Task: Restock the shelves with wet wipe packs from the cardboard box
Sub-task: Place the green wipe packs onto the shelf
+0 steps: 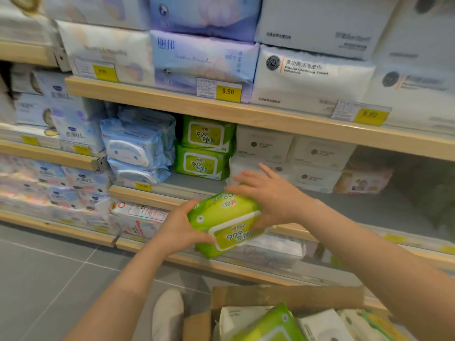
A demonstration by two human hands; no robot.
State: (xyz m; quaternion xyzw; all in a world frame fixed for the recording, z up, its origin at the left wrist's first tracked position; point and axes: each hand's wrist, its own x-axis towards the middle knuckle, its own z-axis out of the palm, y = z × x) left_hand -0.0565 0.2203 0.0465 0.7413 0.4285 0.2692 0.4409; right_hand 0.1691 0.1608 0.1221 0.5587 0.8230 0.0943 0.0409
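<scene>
**Green wipe packs held in front of the middle shelf**

Hands meet at the centre of the frame around a small stack of green wet wipe packs (225,223). The left hand (181,227) grasps the stack from its left side, fingers curled under the lower pack. The right hand (266,193) lies over the top and right side, its thumb and palm clasping the packs while the forefinger points up toward the shelf. The stack is tilted, lid labels facing the camera, and hangs in the air just in front of the wooden shelf edge (147,195), not touching it.

On that shelf, just above and left of the held stack, two more green packs (204,150) sit one on top of the other. Blue packs (138,148) stand to their left, and white packs (290,156) to their right, directly behind the right hand. The shelf above, across the upper part of the frame, carries large tissue bundles and yellow price tags (227,92).

At the bottom right of the frame the open cardboard box (283,297) stands on the grey tiled floor (49,267), with another green pack (270,326) and several white packs inside. A white shoe (168,313) shows just left of the box.
</scene>
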